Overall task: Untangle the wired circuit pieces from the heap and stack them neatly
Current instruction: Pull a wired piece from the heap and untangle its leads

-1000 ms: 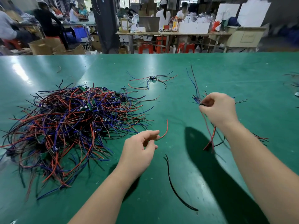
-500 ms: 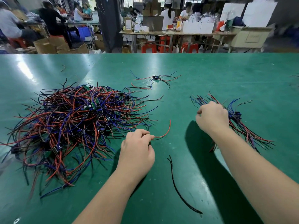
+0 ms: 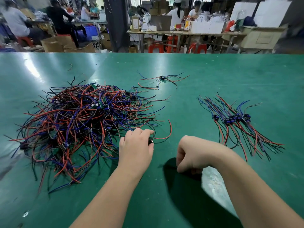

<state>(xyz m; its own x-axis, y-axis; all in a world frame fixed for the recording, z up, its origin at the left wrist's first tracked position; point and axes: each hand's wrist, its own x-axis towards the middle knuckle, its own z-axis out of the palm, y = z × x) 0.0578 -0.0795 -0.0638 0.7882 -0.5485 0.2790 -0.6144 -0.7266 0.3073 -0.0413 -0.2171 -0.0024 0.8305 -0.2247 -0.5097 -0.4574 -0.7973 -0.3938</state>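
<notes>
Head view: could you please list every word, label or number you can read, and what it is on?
No text is readable anywhere.
Label on the brown box: too blurred.
Label on the bottle: too small.
Heap of wired pieces: markings too small.
Circuit piece in the left hand: nothing legible.

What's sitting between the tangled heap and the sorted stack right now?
Between heap and stack: bare green table, crossed only by a red wire from the piece in the left hand. Head view.
</notes>
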